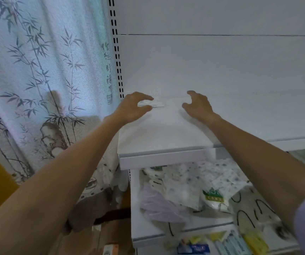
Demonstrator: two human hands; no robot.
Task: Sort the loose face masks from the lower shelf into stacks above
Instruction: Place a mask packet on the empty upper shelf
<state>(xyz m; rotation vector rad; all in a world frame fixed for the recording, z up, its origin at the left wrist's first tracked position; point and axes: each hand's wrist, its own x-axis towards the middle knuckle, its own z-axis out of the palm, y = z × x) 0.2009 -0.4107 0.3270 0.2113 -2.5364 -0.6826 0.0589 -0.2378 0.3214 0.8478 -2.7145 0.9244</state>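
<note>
Left grip: the left hand (133, 107) pinches a wrapped face mask (157, 104), with the fingers curled over its far edge and the thumb under its near edge.
Held mask: a small, flat white rectangle in a glossy clear wrapper. Any print on it is too blurred to read.
Mask position: it lies low over the upper shelf (166, 133), towards that shelf's back left corner. I cannot tell whether it touches the surface.
Right grip: the right hand (199, 106) holds nothing. Its fingers and thumb are bent in a loose claw and set apart, and it sits over the same shelf to the right of the mask.
Upper shelf: a smooth white painted board with a squared front lip.
Back panel (221, 67): plain matt white, rising behind the upper shelf and crossed by one thin dark seam.
Slotted upright (116, 48): a white post with paired black slots at the upper shelf's left rear.
Loose masks (194, 181): a soft crumpled heap on the lower shelf (142, 230), directly below the upper shelf. Most are white with small bluish dots.
Lilac mask (155, 203): pleated and pale purple, at the heap's left front.
Green-labelled packet (213, 196): shiny, in the middle of the heap.
Arc-print masks (249, 212): pale with black curved strokes, at the heap's right.
Curtain (37, 70): textured white fabric printed with grey bamboo, hanging left of the upper shelf.
</note>
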